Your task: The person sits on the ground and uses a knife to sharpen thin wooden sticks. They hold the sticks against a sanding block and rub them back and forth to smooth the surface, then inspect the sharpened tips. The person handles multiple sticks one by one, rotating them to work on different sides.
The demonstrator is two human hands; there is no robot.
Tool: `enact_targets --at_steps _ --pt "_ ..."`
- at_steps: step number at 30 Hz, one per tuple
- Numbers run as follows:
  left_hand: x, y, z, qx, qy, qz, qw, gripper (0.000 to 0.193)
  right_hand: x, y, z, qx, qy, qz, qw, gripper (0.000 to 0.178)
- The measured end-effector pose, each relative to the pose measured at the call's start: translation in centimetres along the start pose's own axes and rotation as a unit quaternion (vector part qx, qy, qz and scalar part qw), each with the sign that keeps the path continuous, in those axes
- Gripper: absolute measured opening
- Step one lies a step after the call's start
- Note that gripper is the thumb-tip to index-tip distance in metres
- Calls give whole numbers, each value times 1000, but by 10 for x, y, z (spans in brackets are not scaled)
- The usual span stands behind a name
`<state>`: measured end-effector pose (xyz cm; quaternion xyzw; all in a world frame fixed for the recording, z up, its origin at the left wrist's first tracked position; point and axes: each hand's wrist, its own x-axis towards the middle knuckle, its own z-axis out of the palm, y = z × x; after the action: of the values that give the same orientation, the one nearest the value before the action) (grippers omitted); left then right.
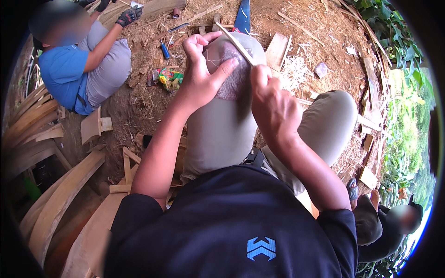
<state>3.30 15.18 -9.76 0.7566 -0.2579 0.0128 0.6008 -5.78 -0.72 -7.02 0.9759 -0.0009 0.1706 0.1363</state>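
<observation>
Nearest to us is our black shirt (pixel 199 217), below the stick, with a blue mark on its chest. Past it are our light trousers (pixel 220 129), one raised knee lying beneath the stick with a brownish cloth (pixel 236 83) over it. Our right hand (pixel 273 99) is closed around the near end of the pale wooden stick (pixel 238 45), which slants across that knee, its far end up and to the left. Our left hand (pixel 204 69) is left of the stick, thumb and forefinger spread apart, the thumb over the cloth and the forefinger near the stick's far end; we cannot tell whether that finger touches it.

On the ground, we see a colourful packet (pixel 170 78) and a blue-handled tool (pixel 165 50) left of the stick, and a flat board (pixel 278 51) and curly shavings (pixel 296 73) to its right. A blue saw blade (pixel 242 18) is just beyond the stick's far end. Well to the stick's left, a co-worker in a blue shirt (pixel 65 69) crouches, wearing a dark glove (pixel 129 17); green leaves (pixel 394 30) hang far to its right.
</observation>
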Motion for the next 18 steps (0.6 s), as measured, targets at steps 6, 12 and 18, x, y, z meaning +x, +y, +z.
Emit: enact_targets --at_steps 6,12,18 --pt "5 -2 7 48 -8 24 998 53 2 15 8 34 -5 -4 999 5" --pt "1 11 4 91 -8 38 995 34 -16 6 0 157 -91 39 983 6" --pt "2 16 0 151 -22 53 987 15 -6 1 7 86 -27 34 995 3"
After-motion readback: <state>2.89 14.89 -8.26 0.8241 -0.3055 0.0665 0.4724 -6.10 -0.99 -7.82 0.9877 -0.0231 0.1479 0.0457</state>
